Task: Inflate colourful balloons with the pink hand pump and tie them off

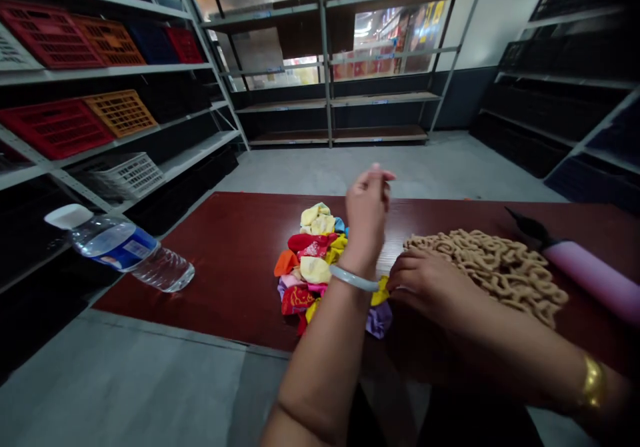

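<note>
My left hand (367, 203) is raised above the dark red table (235, 267), fingers pinched together at the top; what they pinch is too small to make out. A pale bangle circles that wrist. My right hand (425, 283) lies low on the table, fingers curled at a yellow balloon (381, 292) on the edge of a pile of coloured uninflated balloons (313, 263). Just right of it lies a heap of tan clips (495, 267). A gold bangle sits on my right wrist.
A pink hand pump (585, 270) with a black nozzle lies at the table's right. A water bottle (120, 247) lies on its side at the left edge. Metal shelving with red, orange and white crates (85, 80) lines the walls; grey floor lies beyond.
</note>
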Motion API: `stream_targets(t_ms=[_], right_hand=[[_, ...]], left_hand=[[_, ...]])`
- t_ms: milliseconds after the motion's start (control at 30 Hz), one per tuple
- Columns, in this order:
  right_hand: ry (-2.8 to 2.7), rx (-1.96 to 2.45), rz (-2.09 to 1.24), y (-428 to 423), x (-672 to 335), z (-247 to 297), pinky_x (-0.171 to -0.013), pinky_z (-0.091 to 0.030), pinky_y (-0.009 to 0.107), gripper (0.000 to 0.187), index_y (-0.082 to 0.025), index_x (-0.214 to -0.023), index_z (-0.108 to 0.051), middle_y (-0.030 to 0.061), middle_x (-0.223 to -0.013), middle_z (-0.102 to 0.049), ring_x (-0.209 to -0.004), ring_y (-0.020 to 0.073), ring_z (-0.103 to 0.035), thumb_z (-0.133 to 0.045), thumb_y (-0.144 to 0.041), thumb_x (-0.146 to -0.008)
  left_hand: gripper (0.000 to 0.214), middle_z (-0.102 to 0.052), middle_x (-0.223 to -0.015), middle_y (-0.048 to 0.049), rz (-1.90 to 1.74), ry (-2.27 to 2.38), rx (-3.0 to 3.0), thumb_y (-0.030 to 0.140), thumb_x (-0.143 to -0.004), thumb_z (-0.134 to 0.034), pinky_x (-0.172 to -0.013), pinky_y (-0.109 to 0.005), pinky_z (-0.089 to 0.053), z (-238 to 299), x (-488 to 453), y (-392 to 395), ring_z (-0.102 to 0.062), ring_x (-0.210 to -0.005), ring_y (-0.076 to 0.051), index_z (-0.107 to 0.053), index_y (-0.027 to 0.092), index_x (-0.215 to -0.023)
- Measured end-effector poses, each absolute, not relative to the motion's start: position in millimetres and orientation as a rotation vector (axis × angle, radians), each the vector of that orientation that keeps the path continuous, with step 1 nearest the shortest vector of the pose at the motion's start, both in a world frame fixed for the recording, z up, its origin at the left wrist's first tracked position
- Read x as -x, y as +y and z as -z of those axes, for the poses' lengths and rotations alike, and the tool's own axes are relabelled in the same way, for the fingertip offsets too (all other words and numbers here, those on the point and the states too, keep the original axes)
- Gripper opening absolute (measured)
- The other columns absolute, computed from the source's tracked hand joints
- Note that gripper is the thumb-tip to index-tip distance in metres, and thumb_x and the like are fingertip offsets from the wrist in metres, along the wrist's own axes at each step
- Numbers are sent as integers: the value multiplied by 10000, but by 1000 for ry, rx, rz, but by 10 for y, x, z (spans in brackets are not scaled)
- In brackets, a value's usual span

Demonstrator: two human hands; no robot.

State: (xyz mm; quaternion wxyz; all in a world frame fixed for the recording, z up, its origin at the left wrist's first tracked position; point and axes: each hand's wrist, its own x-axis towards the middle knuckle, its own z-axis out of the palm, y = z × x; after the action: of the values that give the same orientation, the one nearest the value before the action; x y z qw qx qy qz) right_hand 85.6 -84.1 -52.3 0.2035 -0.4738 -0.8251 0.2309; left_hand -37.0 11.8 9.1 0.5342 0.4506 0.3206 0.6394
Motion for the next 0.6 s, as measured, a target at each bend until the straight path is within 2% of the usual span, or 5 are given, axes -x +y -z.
stream_targets(t_ms=[100,200,333,433,600], right_hand=[[-2498,1318,-270,-1117,-760,528,-916,-422,421,184,-283,-1051,-728,54,-1029,-714,-1018,251,-591,-614,-306,-909],[-2425,1457,-129,-1195,-632,595,-903,-414,438,234,-247,-1110,-715,87,-1079,-694,-1036,276,-578,-597,-252,-907],[-2109,1440,-504,-1099,-549,684,-963,-366,456,97,-229,-849,-741,88,-1015,-700,-1069,288,-565,-678,-181,-794],[-1859,1379,-748,-998,-567,696,-901,-407,406,26,-230,-747,-712,62,-880,-703,-947,248,-599,-690,-227,-761],[-1419,1202,-1144,-969,-622,541,-664,-471,326,251,-199,-750,-677,33,-721,-680,-674,181,-607,-706,-448,-748]], left_hand=[[410,-375,-584,51,-1580,657,-936,527,-967,-491,-445,-227,-230,-236,495,157,-280,-441,-62,-599,181,-778],[395,-363,-575,54,-1588,624,-976,523,-951,-528,-442,-220,-222,-396,602,16,-258,-438,-54,-580,183,-757],[376,-387,-572,54,-1525,631,-1048,507,-924,-569,-426,-206,-196,-381,744,-327,-276,-431,-49,-584,173,-751],[368,-448,-601,49,-1511,717,-1060,512,-889,-609,-447,-189,-273,-150,865,-579,-378,-475,-57,-604,160,-782],[448,-662,-920,-46,-1513,798,-945,553,-817,-690,-751,-249,-498,331,946,-890,-635,-819,-129,-646,158,-1023]])
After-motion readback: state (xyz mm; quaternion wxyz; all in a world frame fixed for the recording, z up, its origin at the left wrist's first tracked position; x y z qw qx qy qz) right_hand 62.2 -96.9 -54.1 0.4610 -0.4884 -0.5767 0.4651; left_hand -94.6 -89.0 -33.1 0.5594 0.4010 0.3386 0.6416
